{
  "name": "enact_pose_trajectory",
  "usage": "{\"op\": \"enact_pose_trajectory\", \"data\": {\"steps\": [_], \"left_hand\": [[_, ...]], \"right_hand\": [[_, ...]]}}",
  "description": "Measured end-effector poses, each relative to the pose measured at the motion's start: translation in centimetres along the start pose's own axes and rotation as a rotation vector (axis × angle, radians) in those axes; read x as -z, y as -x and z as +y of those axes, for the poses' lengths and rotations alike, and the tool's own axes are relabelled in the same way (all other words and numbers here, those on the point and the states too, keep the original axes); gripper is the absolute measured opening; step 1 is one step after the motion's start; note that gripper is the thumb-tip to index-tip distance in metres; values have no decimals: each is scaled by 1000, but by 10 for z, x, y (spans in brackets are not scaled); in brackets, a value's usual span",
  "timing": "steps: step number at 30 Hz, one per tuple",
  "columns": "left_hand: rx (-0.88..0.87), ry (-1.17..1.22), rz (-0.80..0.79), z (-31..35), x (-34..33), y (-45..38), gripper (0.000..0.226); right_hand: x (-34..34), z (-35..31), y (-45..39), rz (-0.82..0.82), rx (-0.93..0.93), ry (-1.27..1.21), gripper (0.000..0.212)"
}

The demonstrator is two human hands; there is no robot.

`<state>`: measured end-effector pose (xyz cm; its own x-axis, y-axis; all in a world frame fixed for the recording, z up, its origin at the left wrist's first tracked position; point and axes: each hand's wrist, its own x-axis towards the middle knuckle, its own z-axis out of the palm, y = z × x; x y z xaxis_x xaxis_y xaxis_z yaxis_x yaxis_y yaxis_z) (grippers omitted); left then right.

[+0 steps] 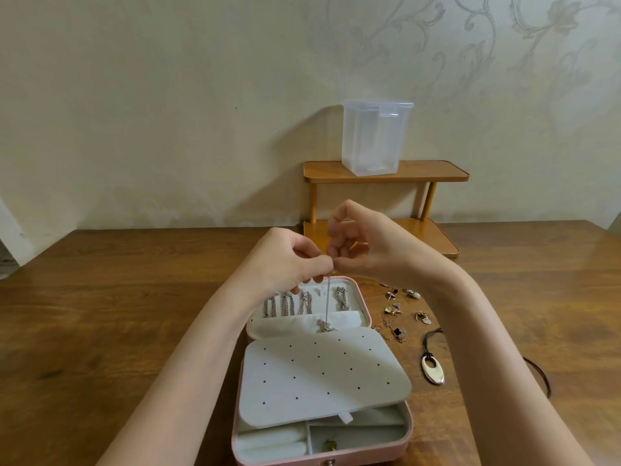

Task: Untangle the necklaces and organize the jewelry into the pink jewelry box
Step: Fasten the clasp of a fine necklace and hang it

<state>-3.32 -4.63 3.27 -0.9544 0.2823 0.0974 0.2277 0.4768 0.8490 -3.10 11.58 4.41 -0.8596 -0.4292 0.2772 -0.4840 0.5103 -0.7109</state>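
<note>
The pink jewelry box (408, 432) lies open on the wooden table, its lid (364, 306) flat at the far side. Several chains (289, 304) hang on hooks inside the lid. A grey perforated earring panel (322, 375) covers most of the base. My left hand (285, 264) and my right hand (359, 243) meet above the lid and pinch the top of a thin silver necklace (327, 304). It hangs straight down, and its lower end bunches (324, 326) on the lid's pocket.
Loose earrings (403, 297) and a thin chain (391, 331) lie right of the box. An oval pendant on a dark cord (433, 368) lies further right. A small wooden two-tier shelf (437, 169) at the wall carries a clear plastic container (374, 139).
</note>
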Motion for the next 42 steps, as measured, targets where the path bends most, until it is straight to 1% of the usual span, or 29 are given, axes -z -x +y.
{"op": "enact_pose_trajectory", "data": {"steps": [2, 4, 6, 9, 11, 13, 15, 16, 18, 21, 22, 24, 26, 27, 29, 33, 34, 36, 39, 42], "left_hand": [[-13, -27, 21, -1, -1, -1, 9], [-30, -25, 41, -2, -2, -2, 9], [-69, -21, 68, -2, -2, -2, 9], [-178, -83, 119, -2, -4, -2, 6], [-257, -196, 167, -3, -6, -1, 12], [-340, -378, 221, -5, -9, -2, 16], [-450, -531, 283, -8, -12, -1, 14], [-524, -586, 316, -9, -12, -1, 11], [-658, -678, 384, -10, -13, -2, 15], [-719, -758, 437, -11, -17, -3, 17], [-705, -747, 440, -11, -18, -4, 17], [-589, -641, 399, -11, -20, -3, 16], [-407, -417, 298, -9, -18, -3, 12], [-348, -283, 256, -8, -17, -3, 10], [-283, -93, 208, -4, -14, -2, 7], [-181, 73, 73, -1, -10, -1, 9], [-164, 88, 71, -1, -8, -1, 11], [-150, 93, 118, -2, -3, -2, 14], [-219, 156, 180, 3, 4, 1, 10], [-282, 109, 148, 11, 3, 7, 9]], "right_hand": [[-3, 0, -1, -6, 0, 4, 33], [-4, 1, -1, -1, -3, -43, 31], [-3, 2, 1, 17, -22, -155, 30], [-1, 5, 2, 46, -83, -318, 28], [-2, 8, 1, 51, -136, -358, 27], [-4, 10, 0, 57, -183, -356, 29], [-5, 11, 0, 61, -216, -394, 29], [-5, 11, 0, 61, -229, -428, 29], [-3, 12, 0, 62, -260, -505, 28], [0, 13, 0, 59, -338, -598, 28], [0, 13, -1, 53, -363, -604, 28], [0, 13, -1, 44, -368, -578, 28], [0, 11, -1, 40, -329, -571, 26], [1, 10, 0, 36, -308, -587, 26], [3, 8, 2, 19, -270, -634, 26], [7, 7, 4, 3, -225, -711, 29], [7, 7, 4, 10, -224, -729, 28], [9, 7, 5, 22, -220, -751, 27], [11, 8, 6, 25, -203, -796, 27], [10, 8, 5, 16, -204, -809, 27]]}}
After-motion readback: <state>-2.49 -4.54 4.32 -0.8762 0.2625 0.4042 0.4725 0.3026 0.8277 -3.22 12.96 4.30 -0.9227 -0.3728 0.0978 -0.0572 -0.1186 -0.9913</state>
